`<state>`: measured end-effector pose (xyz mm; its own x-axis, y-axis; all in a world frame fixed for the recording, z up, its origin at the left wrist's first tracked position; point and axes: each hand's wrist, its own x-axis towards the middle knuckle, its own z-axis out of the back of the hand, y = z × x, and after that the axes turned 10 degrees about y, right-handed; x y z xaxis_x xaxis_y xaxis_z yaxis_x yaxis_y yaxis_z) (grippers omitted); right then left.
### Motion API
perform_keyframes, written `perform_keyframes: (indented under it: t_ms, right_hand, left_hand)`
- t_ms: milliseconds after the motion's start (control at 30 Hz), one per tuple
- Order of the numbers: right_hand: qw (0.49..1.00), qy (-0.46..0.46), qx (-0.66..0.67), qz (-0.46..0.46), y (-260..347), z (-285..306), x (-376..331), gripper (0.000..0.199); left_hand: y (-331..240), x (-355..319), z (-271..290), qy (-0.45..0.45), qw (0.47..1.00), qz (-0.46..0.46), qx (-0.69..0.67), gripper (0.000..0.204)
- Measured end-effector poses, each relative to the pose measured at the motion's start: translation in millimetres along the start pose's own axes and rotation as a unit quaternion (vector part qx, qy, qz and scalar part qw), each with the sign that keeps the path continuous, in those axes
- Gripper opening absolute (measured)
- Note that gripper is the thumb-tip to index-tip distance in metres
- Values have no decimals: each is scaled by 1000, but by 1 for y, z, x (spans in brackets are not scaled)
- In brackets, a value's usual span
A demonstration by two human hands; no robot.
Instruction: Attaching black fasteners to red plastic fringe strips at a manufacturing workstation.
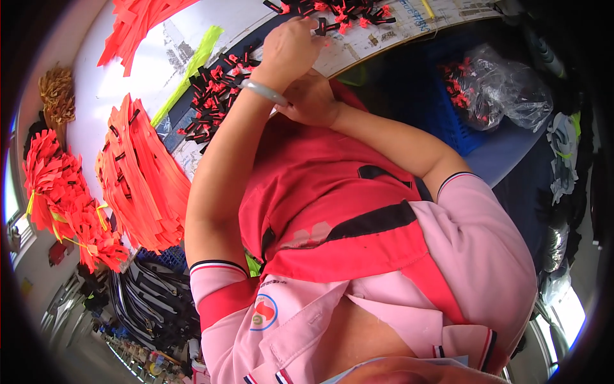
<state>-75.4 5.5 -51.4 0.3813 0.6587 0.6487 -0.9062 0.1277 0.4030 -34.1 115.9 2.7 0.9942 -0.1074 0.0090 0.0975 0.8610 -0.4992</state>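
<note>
My left hand [293,52], with a pale bangle [265,92] at its wrist, is over the table's near edge. Its fingers are curled, and what they hold is hidden; a small black tab [322,27] shows by the fingertips. Just below it, close to my apron [320,185], is my right hand [312,101], its fingers bent and partly covered by the left hand. A heap of small black tabs with red ends [214,96] lies to the left of my hands. More of these black-and-red tabs [345,13] are spread beyond them.
Long red strips [144,179] are piled at the left, with more red strips [137,29] farther off. A yellow-green band [188,77] crosses the white table [96,83]. Tied red bundles [64,198] hang at the far left. Right, a blue crate [457,128] holds tabs and a clear plastic bag [505,89].
</note>
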Motion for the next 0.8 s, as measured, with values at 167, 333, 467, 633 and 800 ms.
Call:
perform_keyframes:
  t_ms: [167,333,467,633,800]
  right_hand:
    - [991,112,36,-60,12,16,-6,21]
    - [974,170,119,-87,3,62,-23,16]
    - [947,91,119,-286,-24,103,-11,18]
    - [963,107,-53,-240,-78,99,-2,30]
    - [975,126,-51,-177,-59,58,11,23]
  left_hand:
    - [2,10,-6,3,1000,27,-3,19]
    - [14,-29,14,12,999,42,6,17]
    - [24,-58,26,-28,998,60,2,14]
    - [36,-68,20,-100,993,-15,60,11]
    - [35,-93,22,-48,999,-9,-2,17]
